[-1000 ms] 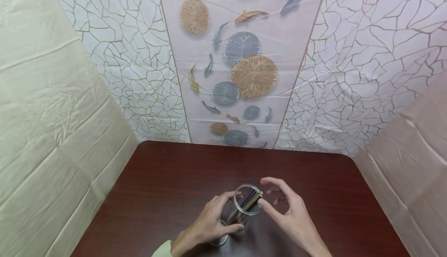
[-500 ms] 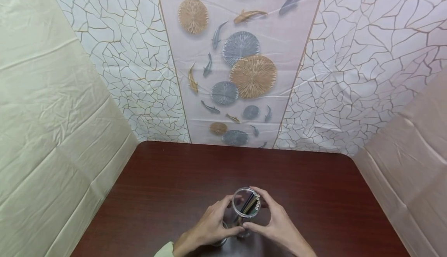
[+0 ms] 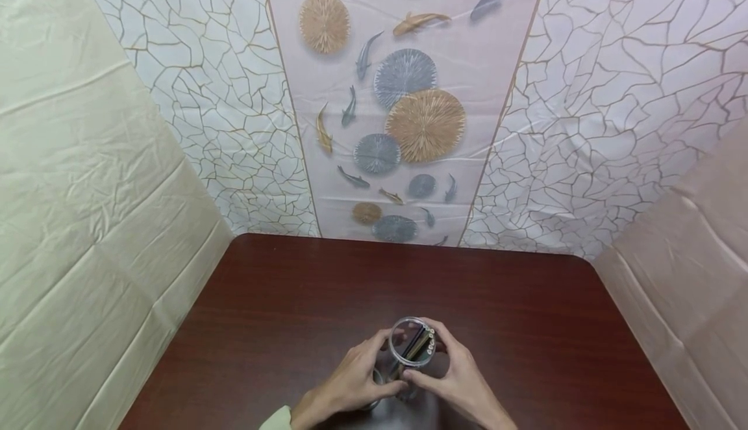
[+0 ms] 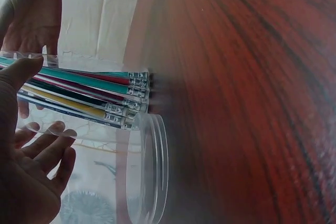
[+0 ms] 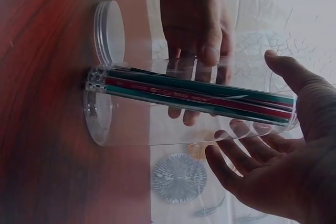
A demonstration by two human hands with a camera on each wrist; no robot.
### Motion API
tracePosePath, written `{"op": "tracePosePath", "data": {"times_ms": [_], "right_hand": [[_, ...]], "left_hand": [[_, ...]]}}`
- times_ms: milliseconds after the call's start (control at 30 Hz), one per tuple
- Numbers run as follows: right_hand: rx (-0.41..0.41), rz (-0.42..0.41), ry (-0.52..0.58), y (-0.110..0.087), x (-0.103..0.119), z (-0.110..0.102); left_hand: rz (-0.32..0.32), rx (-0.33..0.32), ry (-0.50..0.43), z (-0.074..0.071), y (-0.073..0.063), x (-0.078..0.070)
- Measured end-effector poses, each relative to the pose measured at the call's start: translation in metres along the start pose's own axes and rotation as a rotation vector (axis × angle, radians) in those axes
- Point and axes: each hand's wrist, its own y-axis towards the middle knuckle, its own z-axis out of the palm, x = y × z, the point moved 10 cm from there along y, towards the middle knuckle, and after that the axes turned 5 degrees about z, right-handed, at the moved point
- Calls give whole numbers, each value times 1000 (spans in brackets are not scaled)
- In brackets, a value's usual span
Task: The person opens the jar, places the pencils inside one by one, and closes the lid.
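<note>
A clear plastic jar [image 3: 404, 362] stands upright, or nearly so, between my hands. Several pencils [image 5: 199, 98] in green, red, yellow and dark colours lean inside it, their metal-banded ends at the bottom. My left hand [image 3: 355, 375] holds the jar's left side, thumb in front and fingers behind. From the right, my right hand [image 3: 461, 378] holds it in the same way, its thumb near the front below the rim. In the left wrist view, the left thumb lies against the wall. The jar's base is mostly hidden in the head view.
A round clear lid [image 5: 109, 34] lies beside the jar's base, mostly covered by my left hand in the head view. The dark red wooden table [image 3: 292, 293] reaches back to a patterned cloth wall [image 3: 374, 157]. Cream cloth panels [image 3: 117, 241] border both sides.
The jar has gone from tilted to about upright. My right hand has moved left and taken hold of it. The pencils have shifted inside, and the left hand has kept its grip.
</note>
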Motion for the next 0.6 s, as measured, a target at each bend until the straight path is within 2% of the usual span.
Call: {"op": "tracePosePath", "data": {"times_ms": [167, 267, 333, 467, 600], "right_hand": [[-9, -4, 11, 0, -3, 2], [-11, -26, 14, -1, -2, 3], [-14, -40, 16, -1, -1, 3], [-19, -63, 19, -2, 1, 2], [-19, -45, 31, -2, 0, 0]], "left_hand": [[-28, 85, -30, -3, 2, 1], [-3, 114, -70, -15, 7, -3], [45, 100, -88, -28, 14, -8], [149, 30, -82, -53, 36, -24], [230, 0, -36, -63, 61, -42]]}}
